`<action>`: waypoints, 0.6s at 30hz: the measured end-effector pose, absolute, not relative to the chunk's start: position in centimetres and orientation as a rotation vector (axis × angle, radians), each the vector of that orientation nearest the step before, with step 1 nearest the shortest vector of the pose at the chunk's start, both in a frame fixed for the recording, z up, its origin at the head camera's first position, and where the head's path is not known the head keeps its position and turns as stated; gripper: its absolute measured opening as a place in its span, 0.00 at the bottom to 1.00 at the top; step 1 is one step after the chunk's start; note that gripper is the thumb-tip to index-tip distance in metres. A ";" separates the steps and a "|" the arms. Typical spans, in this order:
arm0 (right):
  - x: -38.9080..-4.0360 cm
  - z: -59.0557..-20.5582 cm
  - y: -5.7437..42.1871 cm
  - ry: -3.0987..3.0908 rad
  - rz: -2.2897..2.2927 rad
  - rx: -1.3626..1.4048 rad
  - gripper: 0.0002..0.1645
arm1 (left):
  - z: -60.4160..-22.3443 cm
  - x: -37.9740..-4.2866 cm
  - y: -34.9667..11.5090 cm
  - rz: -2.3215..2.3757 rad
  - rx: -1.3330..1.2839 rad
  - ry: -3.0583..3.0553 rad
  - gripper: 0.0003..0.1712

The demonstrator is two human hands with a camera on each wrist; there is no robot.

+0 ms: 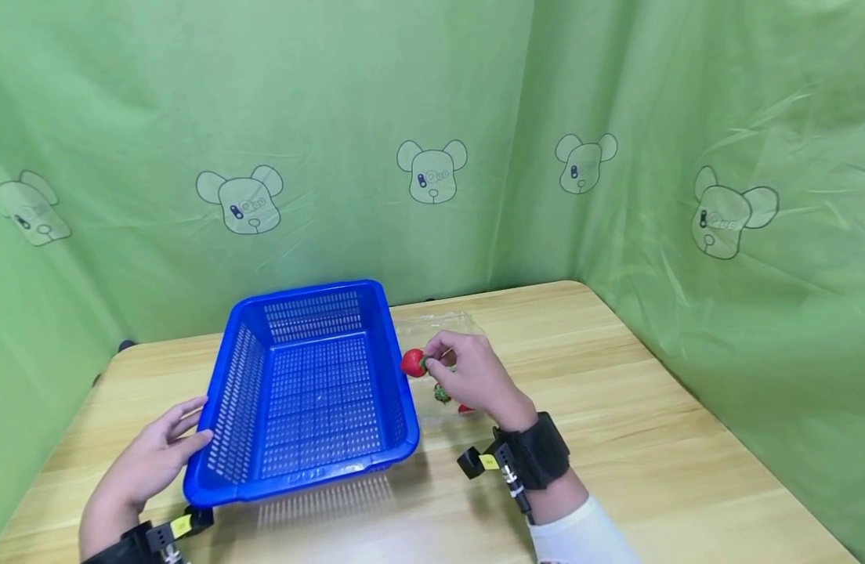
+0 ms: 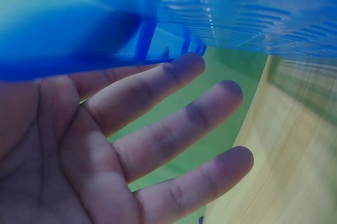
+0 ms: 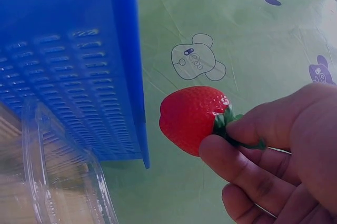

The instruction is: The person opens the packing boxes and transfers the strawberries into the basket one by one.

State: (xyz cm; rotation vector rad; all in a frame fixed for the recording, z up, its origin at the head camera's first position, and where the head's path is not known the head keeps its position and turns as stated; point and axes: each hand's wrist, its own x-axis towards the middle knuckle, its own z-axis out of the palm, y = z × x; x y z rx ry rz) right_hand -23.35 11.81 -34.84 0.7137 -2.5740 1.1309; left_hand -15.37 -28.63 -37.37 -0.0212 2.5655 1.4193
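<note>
My left hand [image 1: 153,450] holds the left rim of a blue plastic basket [image 1: 397,368], with the thumb over the rim. In the left wrist view, the other fingers [image 2: 163,134] stretch out below the rim [image 2: 63,68], spread apart. My right hand [image 1: 475,372] pinches a red strawberry [image 1: 413,363] by its green leaves and stem, close to the basket's right rim. The right wrist view shows the strawberry [image 3: 189,118] whole, its tip pointing at the basket wall [image 3: 68,66]. No fruit shows inside the basket.
A clear plastic container [image 1: 439,321] lies right of the basket, partly hidden by my right hand. Strawberry leaves [image 1: 442,393] and a bit of red fruit [image 1: 465,408] show there. Green curtains [image 1: 334,117] hang behind and beside the wooden table [image 1: 651,446].
</note>
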 end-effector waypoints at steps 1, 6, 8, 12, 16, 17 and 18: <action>-23.4 -34.9 11.8 -2.574 1.127 0.714 0.04 | -37.4 -15.4 -28.6 1.420 -0.022 2.565 0.34; -23.4 -35.0 11.7 -2.576 1.135 0.716 0.03 | -37.4 -15.4 -28.6 1.419 -0.017 2.567 0.34; -23.4 -35.0 11.6 -2.568 1.145 0.727 0.03 | -37.5 -15.4 -28.7 1.417 -0.012 2.574 0.34; -23.5 -35.1 11.4 -2.553 1.156 0.764 0.04 | -37.5 -15.4 -28.8 1.415 -0.011 2.578 0.34; -23.5 -35.1 11.2 -2.547 1.160 0.784 0.04 | -37.4 -15.4 -28.7 1.414 -0.020 2.574 0.34; -23.5 -35.2 11.1 -2.547 1.162 0.787 0.04 | -37.4 -15.4 -28.7 1.412 -0.021 2.574 0.34; -23.5 -35.2 11.1 -2.549 1.167 0.786 0.04 | -37.4 -15.4 -28.7 1.411 -0.020 2.576 0.34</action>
